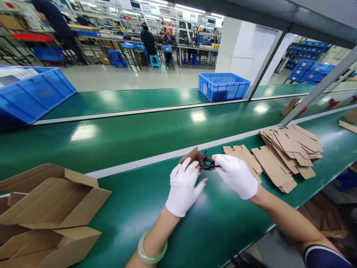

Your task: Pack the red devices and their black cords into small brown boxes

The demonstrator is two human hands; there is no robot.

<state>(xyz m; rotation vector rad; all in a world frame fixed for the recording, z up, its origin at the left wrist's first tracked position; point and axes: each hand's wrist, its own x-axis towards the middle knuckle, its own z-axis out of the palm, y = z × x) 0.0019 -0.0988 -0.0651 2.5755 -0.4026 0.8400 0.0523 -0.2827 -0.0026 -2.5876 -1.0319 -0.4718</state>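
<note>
My left hand (182, 188), in a white glove with bare fingertips, grips a small open cardboard box (190, 155) on the green work surface. Its fingers lie over the near side of the box and hide much of it. With my right hand (237, 175), gloved the same way, I pinch a coiled black cable (205, 162). The coil is at the right, open side of the box, close to my left fingertips. Whether part of the cable is inside the box I cannot tell.
Flattened cardboard boxes (291, 147) lie in a loose pile to the right. Larger open cardboard boxes (52, 201) stand at the left. Beyond the green conveyor belt (145, 128) are a blue crate (225, 87) and another blue bin (41, 93). A metal post (267, 63) rises at the right.
</note>
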